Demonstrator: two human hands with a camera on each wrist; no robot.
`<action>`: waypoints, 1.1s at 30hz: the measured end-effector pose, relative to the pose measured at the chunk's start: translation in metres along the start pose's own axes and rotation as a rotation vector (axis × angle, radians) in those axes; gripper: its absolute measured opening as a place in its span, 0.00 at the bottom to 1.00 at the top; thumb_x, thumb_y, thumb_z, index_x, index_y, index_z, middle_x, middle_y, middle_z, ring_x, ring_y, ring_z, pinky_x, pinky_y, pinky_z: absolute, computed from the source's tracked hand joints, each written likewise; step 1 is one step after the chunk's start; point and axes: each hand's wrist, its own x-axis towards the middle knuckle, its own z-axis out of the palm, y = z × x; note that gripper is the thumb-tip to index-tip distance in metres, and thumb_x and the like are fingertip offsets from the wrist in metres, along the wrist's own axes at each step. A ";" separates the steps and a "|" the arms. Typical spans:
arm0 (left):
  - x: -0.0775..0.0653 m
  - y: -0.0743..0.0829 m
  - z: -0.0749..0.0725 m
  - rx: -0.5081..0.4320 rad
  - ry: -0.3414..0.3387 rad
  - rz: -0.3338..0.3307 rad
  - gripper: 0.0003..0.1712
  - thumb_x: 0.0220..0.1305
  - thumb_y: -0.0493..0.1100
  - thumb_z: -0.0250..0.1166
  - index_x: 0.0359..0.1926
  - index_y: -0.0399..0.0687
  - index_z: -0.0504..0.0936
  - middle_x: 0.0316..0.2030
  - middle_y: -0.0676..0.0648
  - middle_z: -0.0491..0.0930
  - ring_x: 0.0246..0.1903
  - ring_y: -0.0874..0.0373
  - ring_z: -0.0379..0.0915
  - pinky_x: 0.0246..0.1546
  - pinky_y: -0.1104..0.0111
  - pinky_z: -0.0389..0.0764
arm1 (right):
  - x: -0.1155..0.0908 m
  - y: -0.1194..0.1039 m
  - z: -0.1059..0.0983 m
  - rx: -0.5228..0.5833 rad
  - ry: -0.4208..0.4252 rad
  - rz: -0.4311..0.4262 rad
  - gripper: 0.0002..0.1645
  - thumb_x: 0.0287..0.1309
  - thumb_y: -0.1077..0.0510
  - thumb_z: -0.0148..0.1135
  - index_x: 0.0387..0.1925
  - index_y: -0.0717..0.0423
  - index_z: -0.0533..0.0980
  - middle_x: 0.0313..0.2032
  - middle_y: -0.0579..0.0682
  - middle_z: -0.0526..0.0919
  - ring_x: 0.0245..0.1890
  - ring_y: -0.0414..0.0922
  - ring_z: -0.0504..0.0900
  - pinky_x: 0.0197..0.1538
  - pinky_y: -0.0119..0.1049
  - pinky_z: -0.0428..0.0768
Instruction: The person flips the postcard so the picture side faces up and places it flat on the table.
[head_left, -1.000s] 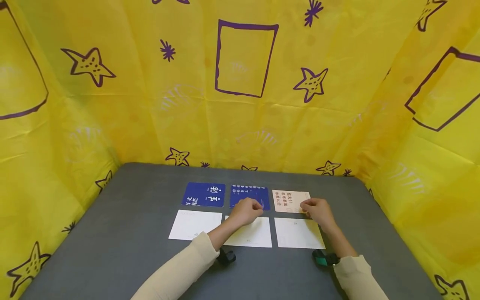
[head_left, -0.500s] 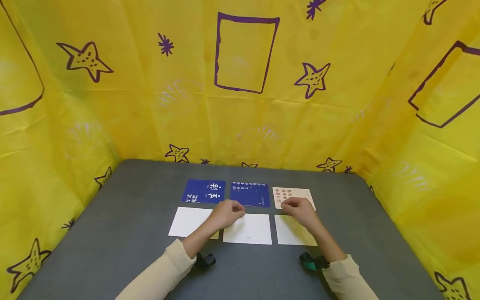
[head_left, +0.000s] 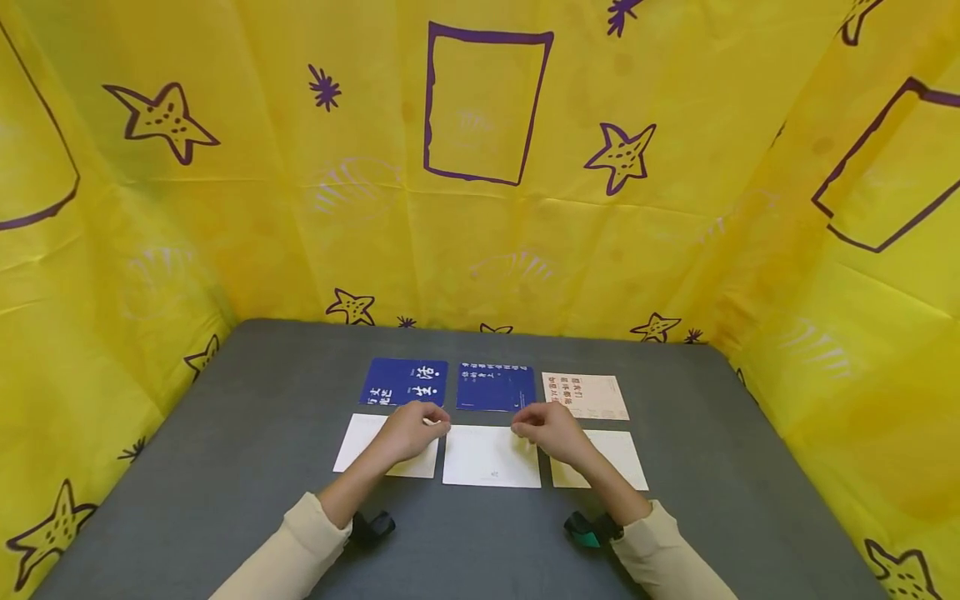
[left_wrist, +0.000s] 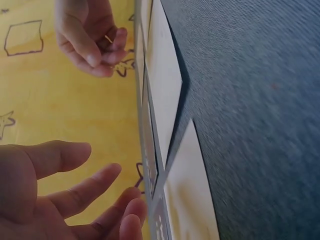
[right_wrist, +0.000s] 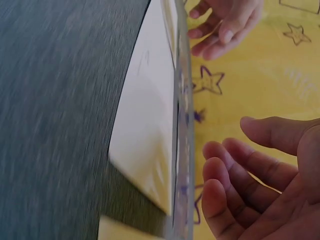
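Note:
Six-place layout aside, two rows of cards lie flat on the grey table. At the back are a blue card [head_left: 397, 371], a second blue card [head_left: 487, 396] and a cream card [head_left: 600, 396] with dark writing. In front lie a left white card [head_left: 358, 443], a middle white card [head_left: 491, 462] and a right white card [head_left: 618, 454]. My left hand [head_left: 408, 431] hovers over the left white card, partly hiding it. My right hand [head_left: 555, 431] is between the middle and right ones. Both wrist views show loosely bent fingers [left_wrist: 82, 195] with nothing held, apart from the cards.
The dark grey table [head_left: 225, 467] extends around the cards. Yellow cloth [head_left: 360, 242] with purple drawings hangs behind it and on both sides. A dark strap [head_left: 371, 529] is at my left wrist, another strap [head_left: 588, 531] at my right.
Both hands have moved left across the cards and slightly nearer to me. The middle white card and second blue card are now less covered. The cards have stayed in place.

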 end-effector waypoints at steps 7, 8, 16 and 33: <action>-0.010 -0.016 -0.014 0.024 0.014 -0.029 0.11 0.62 0.44 0.64 0.41 0.43 0.86 0.41 0.43 0.85 0.42 0.49 0.81 0.39 0.58 0.77 | 0.002 -0.015 0.018 -0.009 -0.064 -0.050 0.09 0.57 0.57 0.66 0.37 0.58 0.84 0.27 0.50 0.85 0.25 0.39 0.75 0.27 0.32 0.73; -0.011 -0.018 -0.017 0.027 0.017 -0.029 0.11 0.62 0.44 0.63 0.41 0.43 0.86 0.42 0.42 0.85 0.42 0.49 0.81 0.39 0.58 0.77 | 0.002 -0.018 0.020 -0.008 -0.073 -0.057 0.10 0.57 0.57 0.66 0.37 0.59 0.84 0.27 0.51 0.85 0.25 0.39 0.76 0.27 0.32 0.72; -0.026 -0.036 -0.036 0.051 0.066 -0.046 0.12 0.62 0.42 0.63 0.42 0.39 0.85 0.41 0.39 0.85 0.41 0.45 0.82 0.40 0.56 0.77 | 0.006 -0.035 0.041 -0.054 -0.160 -0.137 0.13 0.58 0.56 0.65 0.41 0.61 0.83 0.27 0.49 0.84 0.25 0.37 0.75 0.27 0.29 0.72; -0.047 -0.062 -0.063 0.195 0.106 -0.134 0.18 0.62 0.45 0.62 0.46 0.35 0.83 0.40 0.37 0.84 0.41 0.44 0.79 0.44 0.49 0.74 | 0.004 -0.064 0.073 -0.112 -0.240 -0.208 0.16 0.57 0.56 0.67 0.44 0.62 0.82 0.34 0.51 0.87 0.30 0.38 0.81 0.35 0.26 0.75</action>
